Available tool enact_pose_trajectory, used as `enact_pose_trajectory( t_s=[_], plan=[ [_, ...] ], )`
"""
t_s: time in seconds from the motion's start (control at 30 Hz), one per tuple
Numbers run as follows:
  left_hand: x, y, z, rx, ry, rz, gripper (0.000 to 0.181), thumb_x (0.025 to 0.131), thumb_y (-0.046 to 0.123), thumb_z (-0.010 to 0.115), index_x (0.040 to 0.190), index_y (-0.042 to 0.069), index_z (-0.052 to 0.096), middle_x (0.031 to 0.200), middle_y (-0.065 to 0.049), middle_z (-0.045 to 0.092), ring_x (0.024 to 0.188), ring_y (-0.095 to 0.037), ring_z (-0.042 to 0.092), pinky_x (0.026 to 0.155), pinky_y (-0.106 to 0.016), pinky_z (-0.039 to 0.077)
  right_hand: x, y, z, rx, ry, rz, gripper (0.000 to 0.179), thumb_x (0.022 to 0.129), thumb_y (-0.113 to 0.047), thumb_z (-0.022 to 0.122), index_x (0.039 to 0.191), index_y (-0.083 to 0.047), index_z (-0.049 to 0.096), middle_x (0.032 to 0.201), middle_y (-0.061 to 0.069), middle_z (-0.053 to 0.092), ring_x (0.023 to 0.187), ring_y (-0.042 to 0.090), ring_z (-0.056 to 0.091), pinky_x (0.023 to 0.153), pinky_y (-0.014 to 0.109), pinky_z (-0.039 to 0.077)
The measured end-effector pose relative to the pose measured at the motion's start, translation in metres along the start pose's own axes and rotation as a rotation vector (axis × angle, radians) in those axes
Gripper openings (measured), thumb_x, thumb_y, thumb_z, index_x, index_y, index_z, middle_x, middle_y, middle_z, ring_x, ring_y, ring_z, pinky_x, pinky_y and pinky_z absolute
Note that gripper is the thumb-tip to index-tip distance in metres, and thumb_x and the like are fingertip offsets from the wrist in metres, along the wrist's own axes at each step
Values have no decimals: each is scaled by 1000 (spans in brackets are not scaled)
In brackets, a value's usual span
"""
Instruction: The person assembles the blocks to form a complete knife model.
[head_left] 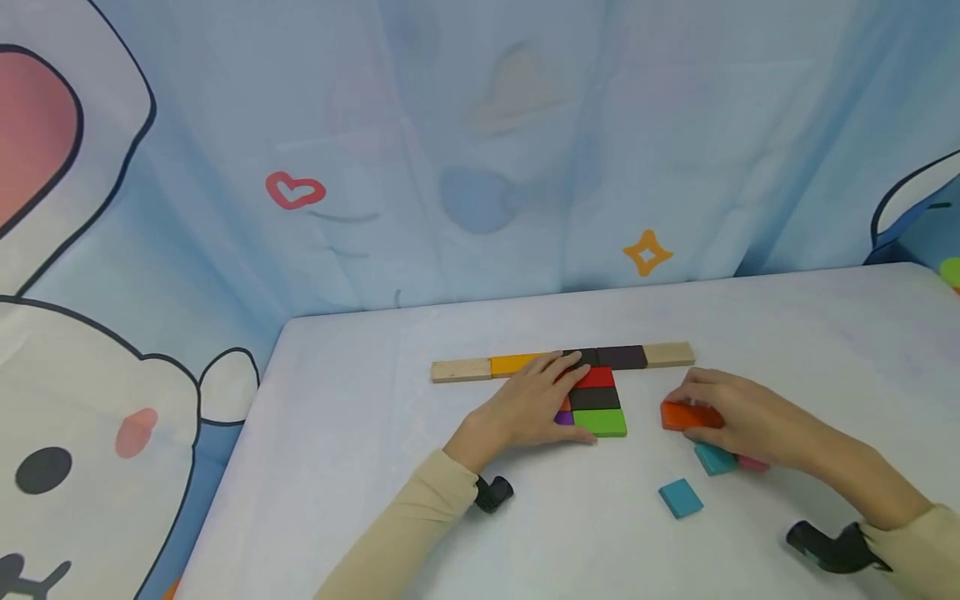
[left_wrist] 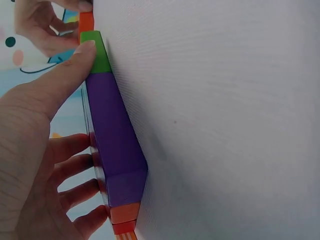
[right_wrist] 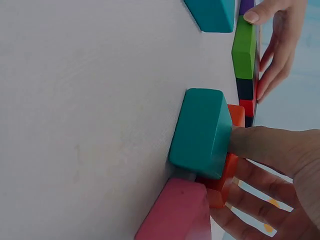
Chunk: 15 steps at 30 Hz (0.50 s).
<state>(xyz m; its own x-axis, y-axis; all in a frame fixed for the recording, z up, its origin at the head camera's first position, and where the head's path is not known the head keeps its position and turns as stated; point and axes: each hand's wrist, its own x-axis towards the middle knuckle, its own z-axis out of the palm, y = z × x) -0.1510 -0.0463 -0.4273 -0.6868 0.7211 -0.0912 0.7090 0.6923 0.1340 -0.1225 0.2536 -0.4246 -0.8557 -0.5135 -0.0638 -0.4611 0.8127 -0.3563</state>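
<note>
My right hand (head_left: 757,417) pinches an orange block (head_left: 684,416) between thumb and fingers, right of the block layout. A teal block (right_wrist: 200,132) and a pink block (right_wrist: 177,212) lie close by it in the right wrist view. My left hand (head_left: 528,402) rests across the assembled blocks with its fingers spread. Its thumb touches a green block (head_left: 602,422) at the near edge, while its fingertips reach a black block at the far row. Beside the hand show a red block (head_left: 597,377) and a dark block (head_left: 596,398). A purple block (left_wrist: 115,125) and orange ones are partly covered by it.
Along the back runs a row with a wooden block (head_left: 461,370) at the left, a yellow block (head_left: 513,364), dark blocks and another wooden block (head_left: 670,354) at the right. A loose teal square (head_left: 681,498) lies nearer on the white table (head_left: 322,467). A patterned curtain (head_left: 480,100) hangs behind.
</note>
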Motion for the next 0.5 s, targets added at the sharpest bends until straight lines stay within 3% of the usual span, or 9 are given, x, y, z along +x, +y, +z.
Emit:
enact_pose_trajectory(
  t_s=[0.13,0.37,0.5],
  plan=[
    [2,-1,1,-7,-5,-1,94,95,69,63,164,12,35,171,-7,28,156,-26,27,128,-33,20,8,-4,-4,2,31,-39,40,77,-14,94,112,-6,79,109,9,68,97,26,63,86,52,61],
    [2,-2,2,-20,-15,-5,94,95,69,62,164,13,34,171,-6,28,156,-25,27,128,-33,19,31,-6,-13,54,145,-158,41,77,-7,93,115,-7,78,106,4,67,97,22,63,85,48,62],
    [2,-2,1,-29,-22,-7,94,95,69,63,165,13,34,171,-6,27,156,-26,26,128,-33,19,46,-7,-17,34,161,-163,39,77,-6,93,113,-6,79,103,1,67,96,21,63,85,48,61]
  ],
)
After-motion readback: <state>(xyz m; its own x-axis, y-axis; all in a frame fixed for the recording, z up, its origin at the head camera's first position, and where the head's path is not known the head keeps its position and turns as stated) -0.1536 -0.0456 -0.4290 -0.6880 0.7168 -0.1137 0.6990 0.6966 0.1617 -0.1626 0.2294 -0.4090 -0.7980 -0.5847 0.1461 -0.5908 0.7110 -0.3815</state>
